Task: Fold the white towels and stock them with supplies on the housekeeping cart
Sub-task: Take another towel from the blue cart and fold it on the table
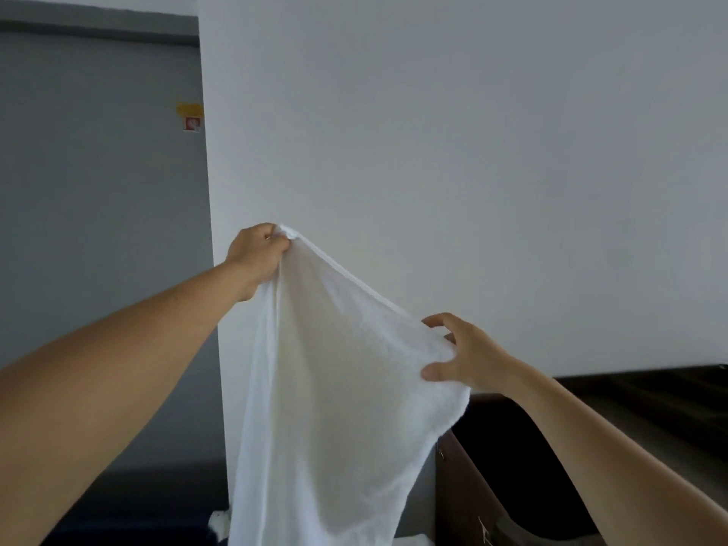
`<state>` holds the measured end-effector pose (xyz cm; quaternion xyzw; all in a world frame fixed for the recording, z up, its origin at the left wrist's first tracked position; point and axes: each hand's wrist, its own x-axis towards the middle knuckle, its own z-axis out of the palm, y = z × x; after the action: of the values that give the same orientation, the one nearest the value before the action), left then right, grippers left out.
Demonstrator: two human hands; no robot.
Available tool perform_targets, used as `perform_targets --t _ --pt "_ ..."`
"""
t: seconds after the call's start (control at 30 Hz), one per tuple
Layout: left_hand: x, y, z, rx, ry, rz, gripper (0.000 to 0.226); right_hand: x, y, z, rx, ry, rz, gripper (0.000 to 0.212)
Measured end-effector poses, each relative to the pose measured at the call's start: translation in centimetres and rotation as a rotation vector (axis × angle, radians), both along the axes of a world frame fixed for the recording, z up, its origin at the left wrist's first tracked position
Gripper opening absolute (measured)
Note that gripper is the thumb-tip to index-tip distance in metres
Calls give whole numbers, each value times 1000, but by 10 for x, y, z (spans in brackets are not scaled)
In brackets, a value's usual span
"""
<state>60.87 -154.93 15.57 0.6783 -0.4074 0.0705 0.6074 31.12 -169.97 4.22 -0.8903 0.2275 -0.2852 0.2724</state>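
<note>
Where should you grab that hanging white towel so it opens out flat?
Probably the far corner of its top hem, coming from the right. The left hand pinches one top corner of the white towel, and the hem slopes down to the right hand, where the cloth bunches.

Holding a thin white towel point(331, 407) up, pinching its top corner in the left hand point(258, 254). Stretching its hemmed upper edge on a slant down to the right hand point(465, 356), gripping it there. Hanging in loose, wrinkled folds below both hands, running out of view.
</note>
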Motion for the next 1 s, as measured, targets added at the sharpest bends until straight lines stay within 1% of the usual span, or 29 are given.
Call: perform_targets --t 0.07,0.1,0.2,0.27,0.3,0.37,0.43,0.47,0.5,0.53,0.6,0.67,0.7,0.73,0.77,0.8,0.83,0.87,0.9,0.93,1.0 --pt "10 -1 -14 3 83 3 27 -5 2 -12 -45 -104 27 68" --pt "14 -1 -20 -2 112 7 28 -5 3 -16 -74 -131 36 64" --pt "24 -3 -34 -52 161 31 30 -5 3 -30 -102 -155 11 37" --pt "29 -2 -38 -62 158 27 28 -7 1 -37 -90 -147 -5 28" --pt "30 -2 -39 -60 147 24 28 -8 0 -39 -97 -120 -6 27" --pt "33 -1 -39 -58 118 19 28 -12 2 -39 -145 0 -15 22" --pt "36 1 -36 -41 65 15 23 -13 2 -33 -162 149 -36 30" --pt "38 2 -34 -22 31 12 19 -13 2 -26 -162 220 -48 31" --pt "41 3 -30 -9 -3 17 18 -12 2 -13 -167 264 -68 30" --pt "45 4 -23 -8 -37 32 19 -10 1 5 -183 268 -106 30" --pt "56 12 -4 -40 -104 77 24 -7 1 53 -286 146 -251 34" --pt "65 26 19 -58 -180 106 21 -3 6 105 -388 -77 -380 36" --pt "70 34 30 -56 -219 119 23 0 11 125 -385 -177 -395 33" --pt "75 41 38 -41 -253 141 28 3 16 139 -354 -222 -382 29" --pt "78 49 43 -6 -279 172 31 5 20 147 -311 -195 -344 26" --pt "80 56 44 36 -297 183 31 8 24 151 -252 -115 -288 24" --pt "82 62 43 86 -302 167 30 8 26 154 -192 -44 -229 23" --pt "81 66 39 130 -297 133 28 5 27 158 -148 -30 -189 24" --pt "77 68 35 152 -284 99 27 3 28 164 -133 -84 -177 24" --pt "70 70 34 128 -249 59 24 1 29 172 -128 -179 -187 24" --pt "53 70 40 -18 -108 -19 21 4 32 181 -86 -396 -222 24"
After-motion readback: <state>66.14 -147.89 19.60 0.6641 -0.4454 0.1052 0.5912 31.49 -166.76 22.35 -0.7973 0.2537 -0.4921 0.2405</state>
